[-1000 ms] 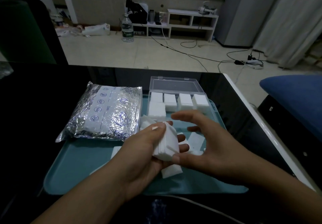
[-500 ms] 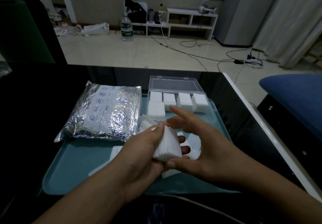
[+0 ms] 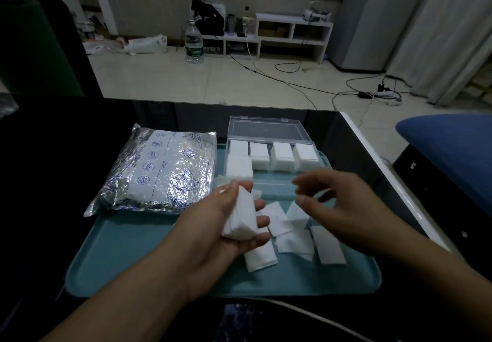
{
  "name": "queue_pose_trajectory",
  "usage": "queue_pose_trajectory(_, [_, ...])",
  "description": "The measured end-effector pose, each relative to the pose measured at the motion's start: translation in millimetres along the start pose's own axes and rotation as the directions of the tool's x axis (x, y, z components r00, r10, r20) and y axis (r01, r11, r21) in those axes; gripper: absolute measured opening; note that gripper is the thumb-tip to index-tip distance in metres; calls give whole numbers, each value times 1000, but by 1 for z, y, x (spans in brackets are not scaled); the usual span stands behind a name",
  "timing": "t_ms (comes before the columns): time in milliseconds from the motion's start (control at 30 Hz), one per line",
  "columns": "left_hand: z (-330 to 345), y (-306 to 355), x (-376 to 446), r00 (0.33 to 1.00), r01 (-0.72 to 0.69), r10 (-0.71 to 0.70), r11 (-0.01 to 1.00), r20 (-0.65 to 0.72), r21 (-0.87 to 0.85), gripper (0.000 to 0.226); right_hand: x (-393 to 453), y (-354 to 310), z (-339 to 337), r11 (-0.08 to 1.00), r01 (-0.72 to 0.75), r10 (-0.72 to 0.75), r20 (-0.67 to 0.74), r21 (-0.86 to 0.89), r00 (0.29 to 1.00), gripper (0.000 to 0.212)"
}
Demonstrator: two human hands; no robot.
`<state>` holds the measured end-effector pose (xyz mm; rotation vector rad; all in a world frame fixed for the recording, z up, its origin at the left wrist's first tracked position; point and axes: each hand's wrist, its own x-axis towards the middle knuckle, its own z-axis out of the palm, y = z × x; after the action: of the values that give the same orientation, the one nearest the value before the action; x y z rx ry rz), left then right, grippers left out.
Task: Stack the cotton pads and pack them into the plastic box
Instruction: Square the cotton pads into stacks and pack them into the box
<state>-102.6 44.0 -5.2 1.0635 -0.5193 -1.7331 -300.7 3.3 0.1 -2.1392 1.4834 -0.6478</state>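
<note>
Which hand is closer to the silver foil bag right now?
Left. The left hand, holding a stack of white cotton pads, sits just beside the silver foil bag; the right hand hovers farther off, over loose pads on the teal tray.

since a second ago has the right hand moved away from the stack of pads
Yes. The right hand has pulled off to the right of the stack in the left hand, uncovering loose pads on the tray.

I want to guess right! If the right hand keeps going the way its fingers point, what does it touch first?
Probably the stack of cotton pads held in the left hand. The right hand has its fingers pointing left toward it, though depth is hard to judge.
</note>
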Motion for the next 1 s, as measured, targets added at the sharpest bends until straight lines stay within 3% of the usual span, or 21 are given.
queue_pose_trajectory(100, [-1, 3, 1, 998, 9, -11, 1000, -63, -25, 35, 0, 11, 18, 965, -20, 57, 133, -262, 990, 40])
queue_pose_trajectory(233, [1, 3, -1, 996, 46, -51, 996, -67, -74, 39, 8, 7, 46, 903, 79, 15, 214, -422, 977, 57])
queue_pose_trajectory(400, [-3, 4, -1, 995, 54, -60, 996, -81, -67, 34, 19, -2, 48, 950, 4, 86, 275, -312, 957, 63])
queue_pose_trajectory(700, [-2, 4, -2, 995, 35, -41, 997, -88, -71, 30, 21, 3, 39, 958, -125, 187, 233, -256, 954, 19])
queue_pose_trajectory(800, [-2, 4, -2, 995, 31, -38, 997, -94, -76, 28, 19, 3, 39, 962, -108, 166, 222, -252, 961, 8])
queue_pose_trajectory(1000, [-3, 5, -1, 995, 18, -25, 997, -96, -73, 25, 21, 6, 28, 958, 31, 22, 181, -284, 983, 19])
